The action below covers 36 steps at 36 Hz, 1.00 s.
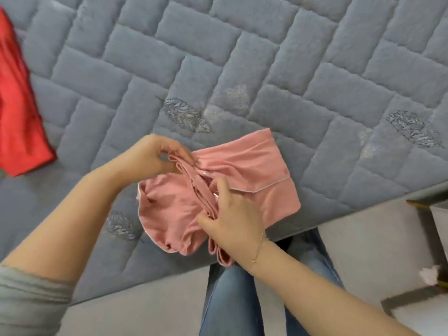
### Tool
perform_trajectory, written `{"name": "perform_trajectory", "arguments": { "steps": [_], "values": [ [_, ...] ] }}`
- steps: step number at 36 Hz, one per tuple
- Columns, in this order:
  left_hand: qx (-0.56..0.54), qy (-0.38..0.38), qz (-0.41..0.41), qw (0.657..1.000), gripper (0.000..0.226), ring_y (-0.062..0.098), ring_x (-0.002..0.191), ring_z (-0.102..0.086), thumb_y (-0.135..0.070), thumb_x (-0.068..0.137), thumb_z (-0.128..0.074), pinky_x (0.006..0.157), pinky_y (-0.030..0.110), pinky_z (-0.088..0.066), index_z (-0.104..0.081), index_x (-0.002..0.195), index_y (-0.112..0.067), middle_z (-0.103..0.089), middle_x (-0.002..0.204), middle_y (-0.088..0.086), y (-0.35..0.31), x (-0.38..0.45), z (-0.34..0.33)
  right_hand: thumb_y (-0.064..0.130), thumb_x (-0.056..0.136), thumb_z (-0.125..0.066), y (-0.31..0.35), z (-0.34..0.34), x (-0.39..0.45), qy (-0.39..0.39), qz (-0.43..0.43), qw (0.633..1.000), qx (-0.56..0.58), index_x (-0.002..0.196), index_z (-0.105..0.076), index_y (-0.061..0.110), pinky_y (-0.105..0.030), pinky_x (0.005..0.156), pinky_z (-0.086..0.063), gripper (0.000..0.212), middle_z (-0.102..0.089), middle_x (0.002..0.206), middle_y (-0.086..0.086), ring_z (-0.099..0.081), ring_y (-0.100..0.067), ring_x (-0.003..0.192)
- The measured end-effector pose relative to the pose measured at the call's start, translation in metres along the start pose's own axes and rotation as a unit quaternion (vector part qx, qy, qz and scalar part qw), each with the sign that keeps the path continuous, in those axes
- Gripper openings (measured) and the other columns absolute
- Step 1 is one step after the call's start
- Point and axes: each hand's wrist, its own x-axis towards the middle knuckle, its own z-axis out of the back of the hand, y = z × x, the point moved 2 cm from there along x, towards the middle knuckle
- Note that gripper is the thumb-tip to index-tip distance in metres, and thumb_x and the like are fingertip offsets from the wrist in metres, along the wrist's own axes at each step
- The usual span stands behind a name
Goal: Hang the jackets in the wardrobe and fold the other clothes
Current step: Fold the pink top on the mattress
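**Pink garment gathered at the bed's near edge**

The soft pink garment (244, 170), white-piped, lies partly folded near the quilted grey mattress (242, 57) edge. Left hand (155, 156) and right hand (232, 214) both pinch its bunched middle fold. Open quilt beyond; red cloth (17, 105) far left.

Grey-blue quilted mattress (266, 57) with stitched leaf motifs, pale floor (363, 251) beside it, blue jeans (230, 299) below.

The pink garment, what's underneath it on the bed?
The pink garment lies on the grey quilted bedcover. Both hands, left hand and right hand, pinch its folded layers. Anything lying beneath the fabric is covered and cannot be seen.
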Motion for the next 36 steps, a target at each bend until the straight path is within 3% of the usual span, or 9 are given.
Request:
{"name": "perform_trajectory", "arguments": {
  "steps": [3,7,10,13,17,20,24,28,36],
  "values": [
    [0.054,-0.045,0.009,0.997,0.040,-0.002,0.090,-0.065,0.017,0.068,-0.075,0.086,0.014,-0.047,-0.075,0.092,-0.015,-0.073,0.104,0.006,0.050,-0.031,0.004,0.040,0.084,-0.054,0.019,-0.061,0.008,0.070,-0.013,0.997,-0.025,0.127,-0.037,0.013,-0.032,0.054,-0.030,0.053,-0.066,0.085,-0.006,-0.064,-0.033,0.074],
    [0.143,-0.093,0.107,0.979,0.042,0.032,0.125,-0.051,0.016,0.074,-0.066,0.095,0.046,-0.047,-0.075,0.106,-0.010,-0.057,0.135,0.011,0.112,-0.066,-0.015,0.040,0.088,-0.057,0.019,-0.118,0.009,0.228,-0.038,0.973,-0.019,0.139,-0.034,0.020,-0.038,0.083,-0.047,0.060,-0.058,0.124,-0.005,-0.055,-0.029,0.113],
    [0.011,-0.220,0.182,0.958,0.041,0.021,0.131,-0.045,0.015,0.077,-0.058,0.103,0.027,-0.036,-0.071,0.108,-0.009,-0.051,0.139,0.007,0.136,-0.084,-0.033,0.017,0.085,-0.056,0.008,-0.124,-0.006,0.186,0.002,0.982,-0.016,0.138,-0.045,0.012,-0.042,0.100,-0.041,0.055,-0.052,0.132,-0.006,-0.046,-0.026,0.124],
    [-0.162,-0.337,0.220,0.901,0.028,0.013,0.124,-0.047,-0.009,0.088,-0.066,0.085,0.012,-0.039,-0.059,0.113,-0.019,-0.053,0.129,-0.004,0.146,-0.089,-0.048,0.001,0.072,-0.060,-0.007,-0.120,-0.030,0.107,0.086,0.988,-0.073,0.130,-0.056,0.006,-0.046,0.109,-0.038,0.059,-0.051,0.138,-0.010,-0.044,-0.028,0.131],
    [-0.321,-0.340,0.248,0.849,0.049,0.013,0.117,-0.049,-0.027,0.089,-0.069,0.077,0.011,-0.048,-0.045,0.132,-0.022,-0.048,0.132,0.000,0.149,-0.070,-0.063,0.005,0.061,-0.068,-0.022,-0.132,-0.044,0.135,0.182,0.947,-0.228,0.148,-0.038,0.017,-0.049,0.117,-0.022,0.093,-0.027,0.158,-0.008,-0.026,-0.029,0.145],
    [-0.166,-0.359,0.223,0.891,0.061,0.020,0.126,-0.042,-0.027,0.080,-0.077,0.106,0.034,-0.036,-0.047,0.134,-0.024,-0.042,0.134,0.004,0.145,-0.055,-0.071,0.014,0.056,-0.079,-0.024,-0.150,-0.036,0.144,0.211,0.918,-0.303,0.146,-0.041,0.019,-0.051,0.114,-0.024,0.099,-0.031,0.156,-0.009,-0.031,-0.030,0.143],
    [0.111,-0.327,0.049,0.937,0.050,0.019,0.114,-0.039,-0.027,0.067,-0.079,0.092,0.029,-0.022,-0.063,0.115,-0.025,-0.048,0.126,0.003,0.132,-0.054,-0.083,0.030,0.061,-0.086,-0.028,-0.168,-0.023,0.126,0.235,0.914,-0.306,0.142,-0.047,0.015,-0.048,0.112,-0.029,0.092,-0.041,0.150,-0.011,-0.038,-0.029,0.139],
    [0.202,-0.241,-0.020,0.949,0.039,0.018,0.103,-0.039,-0.023,0.070,-0.080,0.092,0.040,-0.030,-0.071,0.108,-0.024,-0.059,0.117,0.003,0.135,-0.069,-0.103,0.027,0.067,-0.083,-0.040,-0.173,-0.021,0.113,0.254,0.914,-0.296,0.136,-0.053,0.008,-0.044,0.110,-0.035,0.078,-0.052,0.142,-0.011,-0.048,-0.027,0.133],
    [0.230,-0.311,-0.065,0.920,0.012,0.032,0.072,-0.060,-0.007,0.084,-0.064,0.070,0.040,-0.046,-0.074,0.078,-0.006,-0.066,0.079,0.011,0.119,-0.070,-0.104,0.002,0.092,-0.036,-0.053,-0.174,-0.031,0.095,0.274,0.913,-0.285,0.144,-0.040,0.004,-0.040,0.117,-0.026,0.052,-0.039,0.151,-0.010,-0.037,-0.025,0.140]
  ]
}}
